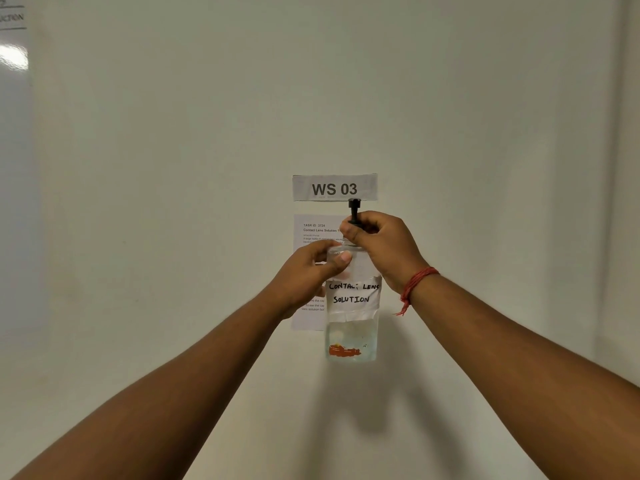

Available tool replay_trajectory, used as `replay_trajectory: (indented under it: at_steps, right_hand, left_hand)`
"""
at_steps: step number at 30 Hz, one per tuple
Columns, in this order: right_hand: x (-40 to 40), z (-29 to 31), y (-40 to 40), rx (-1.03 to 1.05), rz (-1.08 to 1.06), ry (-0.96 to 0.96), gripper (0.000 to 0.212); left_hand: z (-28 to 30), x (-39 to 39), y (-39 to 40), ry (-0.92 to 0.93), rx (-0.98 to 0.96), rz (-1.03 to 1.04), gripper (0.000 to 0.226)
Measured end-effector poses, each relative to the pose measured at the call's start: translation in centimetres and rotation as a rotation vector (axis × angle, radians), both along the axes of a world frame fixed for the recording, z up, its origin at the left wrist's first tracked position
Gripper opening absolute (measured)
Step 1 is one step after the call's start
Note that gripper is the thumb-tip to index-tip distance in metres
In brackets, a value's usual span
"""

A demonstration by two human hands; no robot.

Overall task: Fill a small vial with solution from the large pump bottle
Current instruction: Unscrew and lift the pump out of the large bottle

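Note:
A clear pump bottle (351, 337) stands upright on the white table, with a white label reading "CONTACT LENS SOLUTION" and an orange mark near its base. Its black pump head (354, 206) sticks up above my fingers. My left hand (308, 275) wraps the bottle's upper part, thumb across the front. My right hand (379, 242), with a red thread at the wrist, is closed around the black pump collar at the neck. No small vial is visible.
A white table surface (173, 358) meets a white wall behind. A "WS 03" sign (334, 188) and a printed task sheet (313, 237) hang on the wall behind the bottle. Another paper sign (12, 17) shows at the top left corner.

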State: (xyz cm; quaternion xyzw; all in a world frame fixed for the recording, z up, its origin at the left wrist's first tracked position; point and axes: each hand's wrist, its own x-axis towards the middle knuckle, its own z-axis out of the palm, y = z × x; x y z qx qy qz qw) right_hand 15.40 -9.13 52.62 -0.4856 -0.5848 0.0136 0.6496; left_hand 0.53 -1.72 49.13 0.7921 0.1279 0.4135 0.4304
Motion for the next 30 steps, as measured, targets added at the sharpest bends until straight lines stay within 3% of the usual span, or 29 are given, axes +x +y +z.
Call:
replay_trajectory:
  at_steps: [7,13,18,30]
  right_hand:
    - [0.6,0.3,-0.3,-0.038,0.11,0.034,0.012]
    - [1.5,0.2,-0.3,-0.08,0.303,0.134,0.021]
    - [1.9,-0.1,0.2,-0.034,0.21,0.164,0.031]
    - [2.2,-0.4,0.6,-0.027,0.229,0.225,0.038]
  left_hand:
    - [0.0,0.2,0.3,0.003,-0.015,-0.023,0.035]
    - [-0.1,0.2,0.3,0.015,-0.042,-0.043,0.058]
    - [-0.2,0.4,0.4,0.033,-0.044,-0.028,0.062]
    - [-0.4,0.6,0.8,0.033,-0.082,-0.043,0.065]
